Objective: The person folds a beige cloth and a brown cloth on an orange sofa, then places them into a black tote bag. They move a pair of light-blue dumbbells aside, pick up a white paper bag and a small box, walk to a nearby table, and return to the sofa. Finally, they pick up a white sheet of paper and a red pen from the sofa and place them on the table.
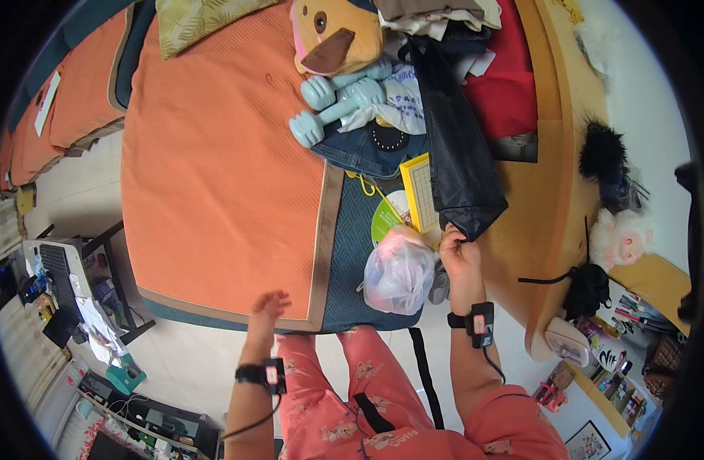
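Observation:
My right hand (pixel 460 256) grips the near corner of a long black fabric bag (pixel 458 138), which stretches away from me along the sofa's right side. Just left of that hand sits a translucent plastic bag (pixel 399 273) with pinkish contents, on the dark teal sofa fabric (pixel 346 259). Behind it are a yellow-framed board with a grid (pixel 422 192) and a round green-and-white card (pixel 386 218), partly covered. My left hand (pixel 270 305) holds nothing, fingers loosely bent and apart, over the near edge of the orange quilted cover (pixel 231 172).
Pale blue dumbbells (pixel 335 112), folded denim (pixel 352 146) and a dog-faced plush cushion (pixel 340 37) are heaped farther back. Folded clothes (pixel 438 14) lie beyond. A wooden ledge (pixel 524 230) borders the right side; a black strap (pixel 425 379) hangs by my legs. A laden desk (pixel 64 276) stands left.

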Available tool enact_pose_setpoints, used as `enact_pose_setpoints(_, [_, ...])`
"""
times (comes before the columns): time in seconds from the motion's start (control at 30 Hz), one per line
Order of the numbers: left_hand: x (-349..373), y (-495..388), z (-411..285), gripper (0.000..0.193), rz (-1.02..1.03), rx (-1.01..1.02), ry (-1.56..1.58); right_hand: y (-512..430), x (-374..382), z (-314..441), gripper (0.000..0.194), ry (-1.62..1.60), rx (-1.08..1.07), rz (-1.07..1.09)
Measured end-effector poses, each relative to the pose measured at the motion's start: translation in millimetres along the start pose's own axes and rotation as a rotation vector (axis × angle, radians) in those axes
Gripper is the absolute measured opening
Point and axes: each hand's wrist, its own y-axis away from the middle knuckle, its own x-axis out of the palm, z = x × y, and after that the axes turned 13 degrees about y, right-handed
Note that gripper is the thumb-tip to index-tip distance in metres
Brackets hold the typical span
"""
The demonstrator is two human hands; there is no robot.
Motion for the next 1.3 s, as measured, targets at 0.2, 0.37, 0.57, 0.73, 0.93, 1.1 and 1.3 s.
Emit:
enact_pose_setpoints(0.2, [9.0, -61.6, -18.7, 0.028, -0.039, -0.063, -0.119, 5.8, 10.5, 8.6, 0.012, -0.071, -0.006, -0.007])
enact_pose_setpoints(0.37, [8.3, -93.9, 0.7, 0.032, -0.049, -0.141, -0.134, 15.4, 30.6, 17.0, 0.032, 0.015, -0.133, -0.033])
enact_pose_setpoints(0.57, [5.4, -93.5, 17.5, 0.035, -0.027, -0.138, -0.134, 16.2, 35.3, 12.1, 0.035, -0.046, -0.129, -0.075])
enact_pose_setpoints(0.73, [-17.7, -85.5, 31.1, 0.036, -0.083, -0.051, -0.25, 2.1, -2.7, -2.3, 0.025, 0.236, -0.178, -0.014])
enact_pose_setpoints(0.93, [-60.3, -94.4, 80.4, 0.044, -0.035, 0.052, -0.194, -21.0, -65.3, -57.7, 0.031, 0.713, -0.113, -0.098])
enact_pose_setpoints(1.1, [-97.3, -102.4, 133.5, 0.047, -0.098, 0.11, -0.135, -19.8, -109.4, -123.7, 0.046, 1.169, -0.003, -0.176])
enact_pose_setpoints(1.3, [-171.5, -76.8, 142.8, 0.051, -0.915, 0.104, -0.098, -4.1, -200.9, -219.6, 0.059, 1.952, 0.263, -0.438])
